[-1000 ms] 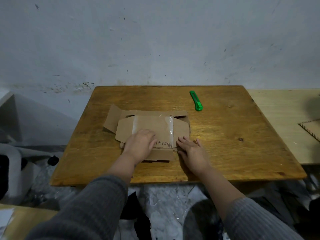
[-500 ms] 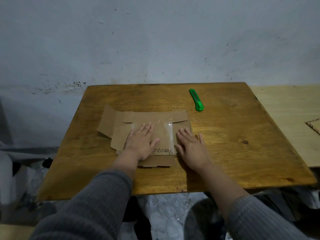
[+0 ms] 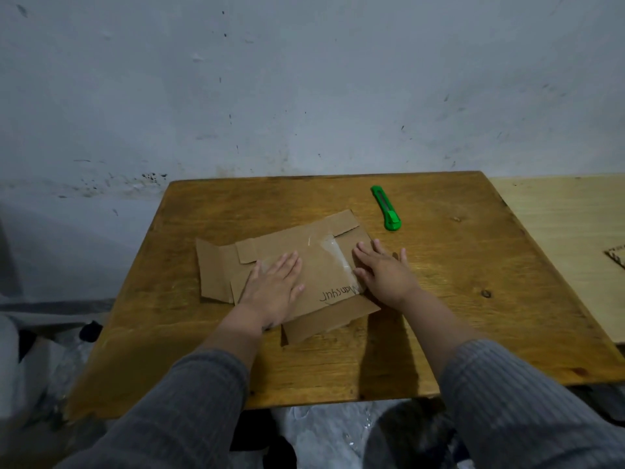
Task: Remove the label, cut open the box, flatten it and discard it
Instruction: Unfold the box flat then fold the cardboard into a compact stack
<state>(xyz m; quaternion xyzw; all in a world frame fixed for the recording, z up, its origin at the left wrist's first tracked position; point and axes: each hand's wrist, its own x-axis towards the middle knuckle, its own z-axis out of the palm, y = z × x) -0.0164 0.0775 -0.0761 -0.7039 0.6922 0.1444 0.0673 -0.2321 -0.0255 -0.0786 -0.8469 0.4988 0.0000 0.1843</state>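
Note:
A brown cardboard box (image 3: 321, 265) lies flattened on the wooden table (image 3: 439, 316), with its flaps spread and clear tape across its top face. Handwriting in black runs along its near right edge. My left hand (image 3: 274, 286) presses flat on the box's left half, palm down, fingers together. My right hand (image 3: 382, 272) presses flat on the box's right edge, fingers spread, partly on the table. Neither hand grips anything. A green utility knife (image 3: 386, 208) lies on the table beyond the box, to the right.
A paler wooden surface (image 3: 568, 238) adjoins the table on the right, with a cardboard corner (image 3: 617, 257) at its edge. A stained wall (image 3: 304, 96) rises just behind the table. Plastic wrap and dark clutter lie on the floor below the near edge.
The box has turned anticlockwise, its right end now farther from me. Both hands have slid along with it, and the left hand's fingers have spread flat from a curled pose.

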